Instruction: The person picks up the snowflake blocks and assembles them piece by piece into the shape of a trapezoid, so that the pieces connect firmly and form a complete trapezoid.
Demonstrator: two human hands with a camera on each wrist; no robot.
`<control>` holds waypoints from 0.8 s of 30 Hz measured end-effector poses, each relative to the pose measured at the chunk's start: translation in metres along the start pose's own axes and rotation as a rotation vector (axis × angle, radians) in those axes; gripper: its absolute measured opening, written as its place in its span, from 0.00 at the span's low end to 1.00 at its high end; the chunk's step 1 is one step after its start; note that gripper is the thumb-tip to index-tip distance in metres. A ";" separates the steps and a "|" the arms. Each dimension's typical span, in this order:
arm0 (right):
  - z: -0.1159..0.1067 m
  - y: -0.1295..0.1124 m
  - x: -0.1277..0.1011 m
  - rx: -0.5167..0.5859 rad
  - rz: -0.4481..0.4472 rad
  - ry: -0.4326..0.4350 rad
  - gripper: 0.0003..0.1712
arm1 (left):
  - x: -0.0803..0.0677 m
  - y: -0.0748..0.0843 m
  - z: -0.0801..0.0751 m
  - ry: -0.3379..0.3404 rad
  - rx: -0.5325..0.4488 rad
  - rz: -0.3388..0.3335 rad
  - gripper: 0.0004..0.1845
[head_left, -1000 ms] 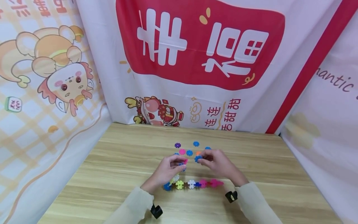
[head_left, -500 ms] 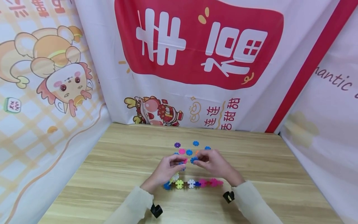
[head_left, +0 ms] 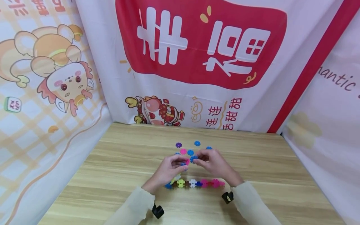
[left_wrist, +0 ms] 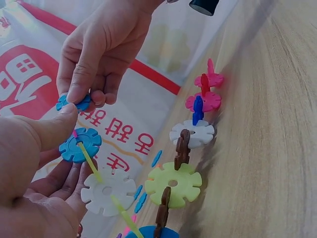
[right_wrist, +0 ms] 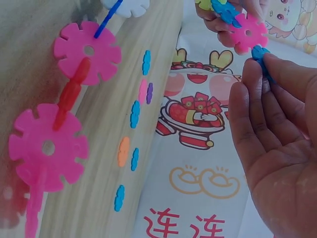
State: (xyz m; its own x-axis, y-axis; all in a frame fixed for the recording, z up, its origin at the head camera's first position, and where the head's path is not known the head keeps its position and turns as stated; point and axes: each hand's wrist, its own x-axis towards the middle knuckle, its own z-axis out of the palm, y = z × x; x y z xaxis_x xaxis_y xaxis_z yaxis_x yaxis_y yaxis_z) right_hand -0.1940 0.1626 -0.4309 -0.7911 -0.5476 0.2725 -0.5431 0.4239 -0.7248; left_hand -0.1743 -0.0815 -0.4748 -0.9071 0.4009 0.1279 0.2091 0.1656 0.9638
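A chain of flat snowflake-shaped plastic pieces [head_left: 194, 183] lies on the wooden table [head_left: 118, 162], with pink, white and yellow-green discs joined by upright ones. My left hand [head_left: 180, 164] grips the chain's raised left end, where a blue disc [left_wrist: 79, 144] and a white disc [left_wrist: 109, 191] show under the thumb. A pink disc [right_wrist: 246, 32] also sits at that end. My right hand [head_left: 197, 160] pinches a single blue piece [left_wrist: 73, 102] between thumb and fingers, a finger's width from the left hand's pieces.
Loose pieces lie beyond the hands: a purple one [head_left: 178, 145], blue ones [head_left: 197, 143] and a pink one [head_left: 183, 151]. Printed cloth banners [head_left: 197, 62] wall in the table at the back and both sides. A small black device [head_left: 157, 211] sits at each wrist.
My right hand has carried the blue piece leftward, closing the gap to the left hand. The left hand and the chain have stayed nearly still.
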 end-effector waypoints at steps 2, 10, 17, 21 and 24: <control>0.000 0.001 0.000 0.004 -0.012 0.003 0.04 | 0.000 0.001 0.000 0.000 -0.002 0.005 0.18; 0.004 -0.001 0.001 -0.014 -0.044 0.032 0.03 | 0.001 0.002 0.002 0.026 0.020 0.026 0.17; 0.008 -0.009 0.006 -0.118 -0.073 0.070 0.03 | 0.000 0.004 0.007 0.108 0.061 0.061 0.13; 0.009 -0.011 0.008 -0.138 -0.064 0.070 0.04 | 0.000 0.005 0.009 0.161 0.095 0.093 0.12; 0.009 -0.011 0.009 -0.145 -0.061 0.064 0.04 | 0.000 0.006 0.012 0.186 0.114 0.112 0.12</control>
State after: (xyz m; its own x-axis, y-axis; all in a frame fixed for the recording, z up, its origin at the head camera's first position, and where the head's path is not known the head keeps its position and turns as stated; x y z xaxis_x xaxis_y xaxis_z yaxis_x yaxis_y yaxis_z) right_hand -0.1929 0.1461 -0.4265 -0.7688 -0.5310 0.3563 -0.6224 0.4935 -0.6076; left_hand -0.1689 -0.0701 -0.4716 -0.9253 0.2519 0.2835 0.3425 0.2340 0.9099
